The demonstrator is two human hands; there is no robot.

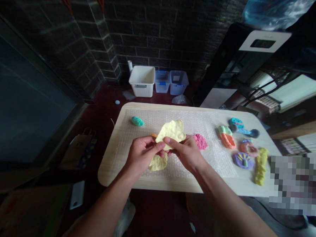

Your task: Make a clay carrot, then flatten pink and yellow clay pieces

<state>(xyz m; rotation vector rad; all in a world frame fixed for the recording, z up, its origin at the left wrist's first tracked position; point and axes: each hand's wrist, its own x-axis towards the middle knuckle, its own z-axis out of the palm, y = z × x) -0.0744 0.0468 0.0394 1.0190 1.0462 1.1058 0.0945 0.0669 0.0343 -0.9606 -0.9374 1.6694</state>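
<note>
A flattened sheet of pale yellow modelling clay is held up over the table between both hands. My left hand pinches its lower left edge with the thumb on top. My right hand grips the lower right edge, its thumb close to the left one. Below them, a second yellow clay piece shows, partly hidden by my left hand. A bit of orange clay peeks out behind the left fingers. Just beyond my right hand lies a bumpy pink clay lump.
Bubble wrap covers much of the pale table. A green clay lump sits at its far left. Several shaped clay pieces, including a yellow strip, lie on the right. Beyond the table stand a white bin and a water dispenser.
</note>
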